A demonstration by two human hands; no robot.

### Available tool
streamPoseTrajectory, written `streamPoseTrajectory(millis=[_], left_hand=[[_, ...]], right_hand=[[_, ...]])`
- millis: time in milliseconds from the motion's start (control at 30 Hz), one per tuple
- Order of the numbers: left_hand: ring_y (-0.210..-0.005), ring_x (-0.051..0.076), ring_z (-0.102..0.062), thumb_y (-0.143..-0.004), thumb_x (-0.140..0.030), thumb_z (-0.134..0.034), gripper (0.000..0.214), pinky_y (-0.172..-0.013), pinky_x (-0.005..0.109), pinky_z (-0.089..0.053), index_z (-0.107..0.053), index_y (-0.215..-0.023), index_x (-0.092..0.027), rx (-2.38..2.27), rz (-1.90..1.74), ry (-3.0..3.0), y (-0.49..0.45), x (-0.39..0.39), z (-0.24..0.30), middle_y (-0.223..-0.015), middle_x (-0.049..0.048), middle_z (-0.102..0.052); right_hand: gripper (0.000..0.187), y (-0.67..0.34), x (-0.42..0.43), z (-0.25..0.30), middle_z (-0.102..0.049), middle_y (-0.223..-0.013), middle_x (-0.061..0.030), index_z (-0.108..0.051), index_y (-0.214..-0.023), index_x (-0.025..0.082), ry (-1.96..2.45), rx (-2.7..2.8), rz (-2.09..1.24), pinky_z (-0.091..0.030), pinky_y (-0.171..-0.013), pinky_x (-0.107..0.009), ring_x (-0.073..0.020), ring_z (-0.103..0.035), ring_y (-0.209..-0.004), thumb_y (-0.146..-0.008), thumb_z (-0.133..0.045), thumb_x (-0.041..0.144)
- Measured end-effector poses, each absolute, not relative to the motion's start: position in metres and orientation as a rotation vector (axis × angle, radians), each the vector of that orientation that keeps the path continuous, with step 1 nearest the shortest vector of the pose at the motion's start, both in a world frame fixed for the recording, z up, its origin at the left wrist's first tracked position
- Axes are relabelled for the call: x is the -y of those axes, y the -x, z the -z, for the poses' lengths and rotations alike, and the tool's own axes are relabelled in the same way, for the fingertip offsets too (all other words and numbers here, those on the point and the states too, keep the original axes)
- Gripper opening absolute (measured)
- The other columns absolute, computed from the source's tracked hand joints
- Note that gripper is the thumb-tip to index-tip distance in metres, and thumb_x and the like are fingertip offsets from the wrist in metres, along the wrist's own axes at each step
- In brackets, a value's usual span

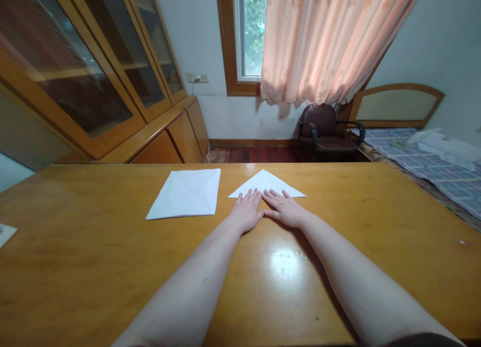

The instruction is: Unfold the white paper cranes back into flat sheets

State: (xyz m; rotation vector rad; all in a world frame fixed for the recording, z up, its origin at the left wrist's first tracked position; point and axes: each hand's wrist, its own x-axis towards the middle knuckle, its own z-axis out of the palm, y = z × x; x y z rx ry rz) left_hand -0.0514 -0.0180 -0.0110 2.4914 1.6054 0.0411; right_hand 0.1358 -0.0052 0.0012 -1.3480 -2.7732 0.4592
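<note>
A white sheet folded into a triangle [266, 183] lies on the wooden table [112, 267], its point toward the far edge. My left hand [246, 212] lies flat with fingers stretched out, fingertips on the triangle's near edge. My right hand [286, 208] lies flat beside it, fingers extended onto the same edge; the two hands meet near the thumbs. A second, unfolded white square sheet [187, 193] with crease lines lies to the left of the triangle, apart from both hands.
A corner of paper [5, 233] shows at the table's left edge. Behind the table stand a glass-door wooden cabinet [93, 76], a brown office chair [325, 129], a window with a peach curtain [323, 41], and a bed [432, 161] at right.
</note>
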Motion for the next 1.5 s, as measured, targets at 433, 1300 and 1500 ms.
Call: streamPoseTrajectory(millis=[433, 1300, 1500], left_hand=[[-0.142, 0.029, -0.009, -0.084, -0.063, -0.025, 0.084, -0.114, 0.046, -0.013, -0.016, -0.145, -0.006, -1.926, 0.024, -2.262, 0.053, 0.016, 0.009, -0.154, 0.0152, -0.01], [-0.113, 0.021, -0.053, -0.092, -0.035, -0.033, 0.038, -0.101, 0.038, -0.037, -0.059, -0.119, -0.027, -1.291, -0.219, -2.57, 0.043, 0.024, -0.017, -0.122, 0.0035, -0.061], [-0.113, 0.022, -0.051, -0.091, -0.037, -0.037, 0.035, -0.098, 0.039, -0.039, -0.059, -0.116, -0.027, -1.379, -0.25, -2.609, 0.045, 0.023, -0.011, -0.123, 0.0034, -0.06]], right_hand=[[0.073, -0.138, 0.001, 0.003, -0.014, -0.154, -0.0103, -0.02, -0.146, 0.023, 1.837, 2.51, -0.377, -0.014, -0.108, -0.058, -0.0327, -0.01, -0.141, -0.087, -0.025, 0.065], [0.048, -0.144, -0.005, 0.01, -0.029, -0.15, -0.0068, -0.035, -0.14, 0.026, 1.412, 2.614, -0.4, -0.018, -0.11, -0.05, -0.022, -0.022, -0.139, -0.095, -0.028, 0.04], [0.056, -0.15, -0.009, 0.008, -0.019, -0.153, -0.0104, -0.023, -0.145, 0.02, 1.839, 2.477, -0.273, -0.017, -0.109, -0.056, -0.0287, -0.018, -0.14, -0.094, -0.027, 0.042]])
